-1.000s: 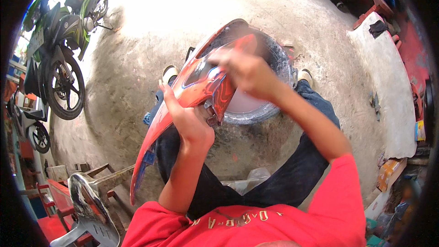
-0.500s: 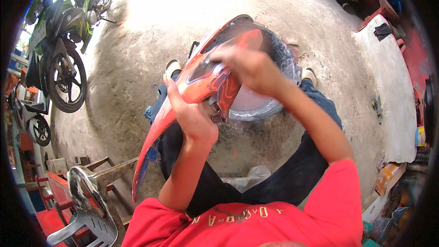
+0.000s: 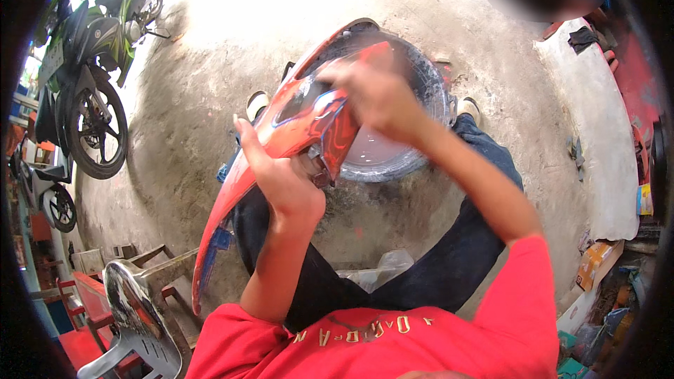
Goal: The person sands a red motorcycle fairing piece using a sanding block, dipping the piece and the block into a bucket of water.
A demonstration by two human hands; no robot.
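A long red motorcycle body panel [image 3: 281, 147] with blue and white graphics rests across my lap, its far end over a round basin of milky water [image 3: 393, 147]. My left hand [image 3: 284, 179] grips the panel from underneath near its middle. My right hand [image 3: 375, 95] presses on the panel's upper face and is blurred with motion; whether it holds a cloth or pad I cannot tell. I sit with my legs in dark jeans on either side of the basin.
A green motorcycle [image 3: 95, 63] is parked at the left, with a smaller one [image 3: 42, 189] below it. A grey plastic chair [image 3: 137, 323] and a wooden frame [image 3: 151, 267] stand at the lower left. A white raised kerb [image 3: 604, 147] runs along the right, with boxes [image 3: 597, 267] nearby.
My right hand has kept rubbing over the panel's upper face, shifting slightly. The panel and my left hand stay almost where they were.
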